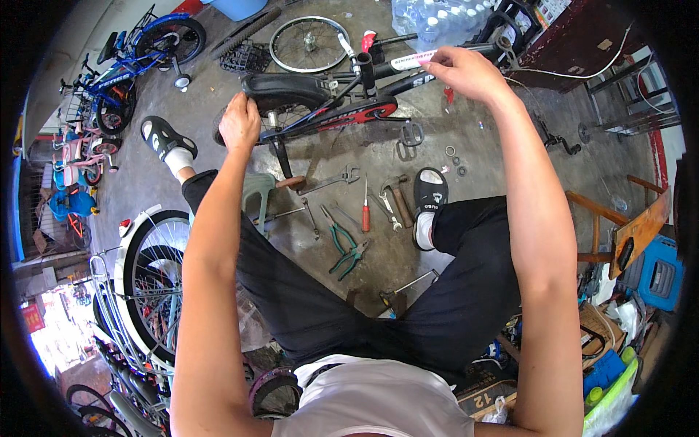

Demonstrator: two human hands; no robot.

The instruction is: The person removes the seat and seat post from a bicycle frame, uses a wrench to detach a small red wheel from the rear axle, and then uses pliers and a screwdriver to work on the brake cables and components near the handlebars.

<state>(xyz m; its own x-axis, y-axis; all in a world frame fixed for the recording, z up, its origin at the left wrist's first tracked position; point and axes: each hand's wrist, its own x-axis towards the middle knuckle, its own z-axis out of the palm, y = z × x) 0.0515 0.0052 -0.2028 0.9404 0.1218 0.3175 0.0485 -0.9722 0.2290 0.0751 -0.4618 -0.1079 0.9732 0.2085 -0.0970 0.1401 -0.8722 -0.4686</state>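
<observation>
In the head view, the person sits over a concrete floor (320, 204) with both arms reaching out to a black bicycle (342, 115) with a red chain guard; it sits at the far side, rear wheel to the left, bare seat post (365, 69) up top; the left hand (239, 124) is at the left end, fingers bunched together against the rear wheel by the black fender (287, 87); can't really tell if they're gripping, since the fingertips are hidden; the right hand (466, 71) is over the frame tube with the white label (408, 63), thumb and index close together; can't tell if they're pinching anything there; one pedal (412, 134) sticks out on the near side.

Between the feet there's a decent tool spread: adjustable wrench (335, 178), red-handled screwdriver (365, 217), hammer (400, 202), small spanner (391, 211), plus two green-handled pliers (352, 258) nearest the person; a loose wheel (309, 44) lies farther off, with wrapped bottles (440, 29) to its right; a blue bike (145, 54) is parked far left, and a white-fendered one (129, 269) is near left.
</observation>
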